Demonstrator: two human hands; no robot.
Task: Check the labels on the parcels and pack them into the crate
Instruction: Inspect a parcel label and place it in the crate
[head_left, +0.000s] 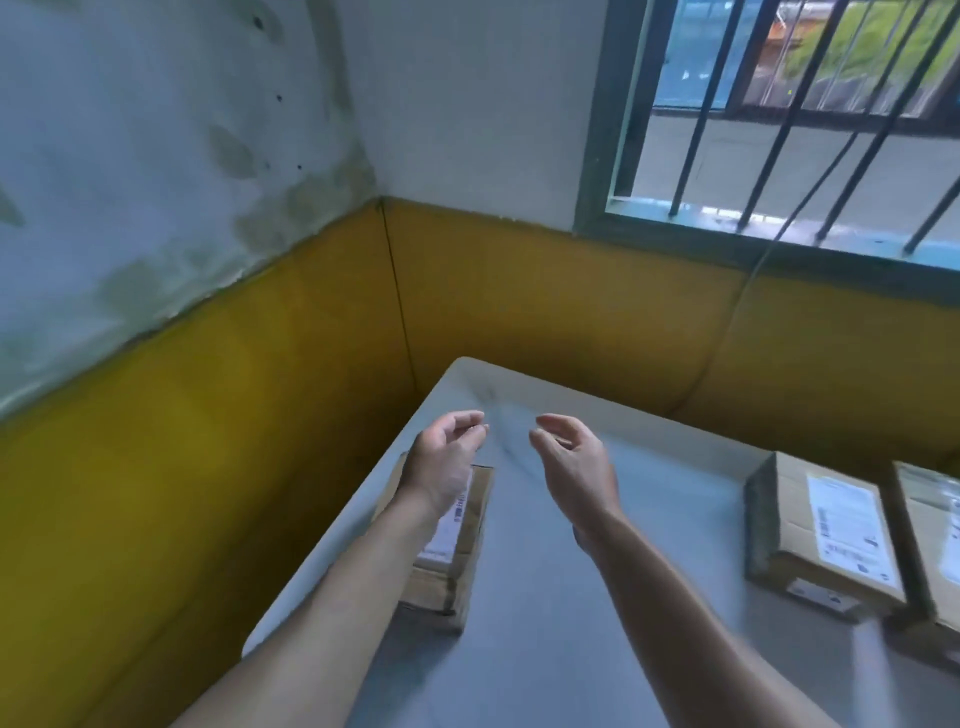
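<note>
A brown cardboard parcel (462, 545) with a white label lies near the left edge of the grey table (545, 623), partly hidden under my left forearm. My left hand (447, 457) hovers above its far end, fingers loosely curled and holding nothing. My right hand (576, 462) is raised beside it over the table, fingers apart and empty. A second labelled parcel (826, 530) rests at the right, and a third parcel (935, 545) lies beside it, cut off by the frame edge. No crate is in view.
The table stands in a room corner, close to a wall with a yellow lower band (571, 301). A barred window (805, 114) is above at the right, and a thin cable (737, 312) hangs down from it behind the table.
</note>
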